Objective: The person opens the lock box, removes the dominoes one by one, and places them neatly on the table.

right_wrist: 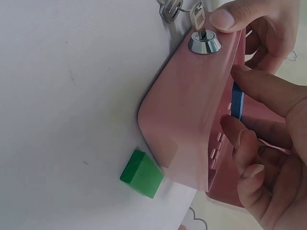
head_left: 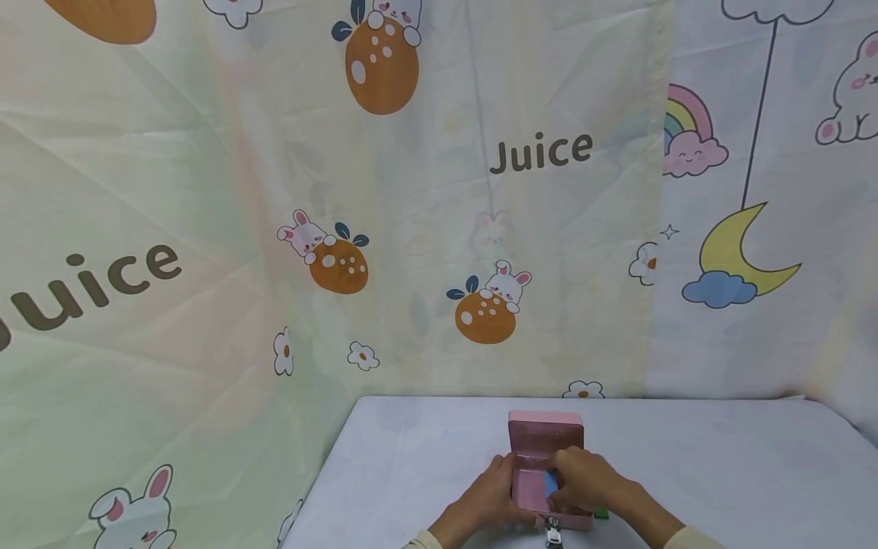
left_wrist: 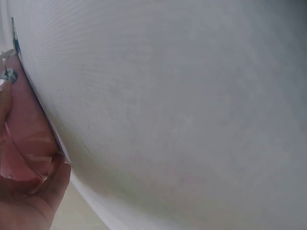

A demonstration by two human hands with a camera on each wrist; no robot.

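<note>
A pink lockable box (head_left: 530, 492) stands on the table with its lid (head_left: 546, 438) raised. My left hand (head_left: 488, 494) grips the box's left side, its thumb at the front by the lock (right_wrist: 205, 44). Inside the box, my right hand (head_left: 583, 479) pinches a blue block (right_wrist: 236, 100) between thumb and fingers. A key (right_wrist: 197, 18) sits in the lock, and a second key (right_wrist: 170, 9) hangs from the same ring. Just outside the box's right front corner lies a green block (right_wrist: 144, 173). The left wrist view shows the box (left_wrist: 33, 124) only in part.
The white-covered table (head_left: 425, 442) spreads to both sides of the box and behind it. A printed curtain (head_left: 425, 191) with rabbits and fruit hangs beyond the table's far edge and along the left.
</note>
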